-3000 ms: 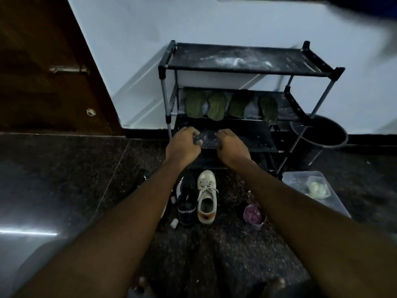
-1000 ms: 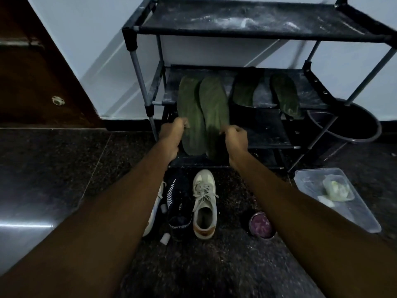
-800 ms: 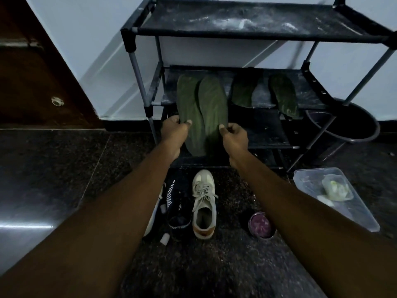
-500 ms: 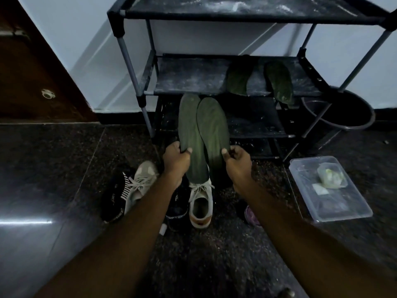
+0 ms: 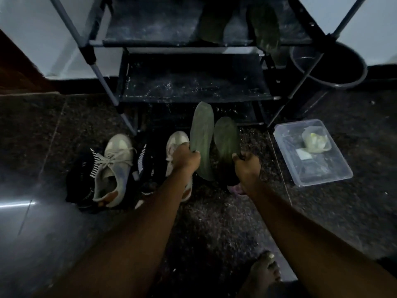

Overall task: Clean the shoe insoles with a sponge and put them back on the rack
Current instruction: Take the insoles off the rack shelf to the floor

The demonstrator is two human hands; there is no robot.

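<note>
Dark floor (image 5: 214,222) before rack (image 5: 92,54). Left insole (image 5: 202,134) is gripped by left hand (image 5: 185,159), right insole (image 5: 225,136) by right hand (image 5: 247,164), side by side.

rack (image 5: 193,82): landmark
shelf insoles (image 5: 211,26): on rack, right half (side by side)
held insoles (image 5: 202,134): before rack, middle; one each in left hand (image 5: 185,160), right hand (image 5: 247,164)
shoes (image 5: 116,166): before rack, left
tub (image 5: 322,181): before rack, right
bucket (image 5: 343,83): just right of rack
</note>
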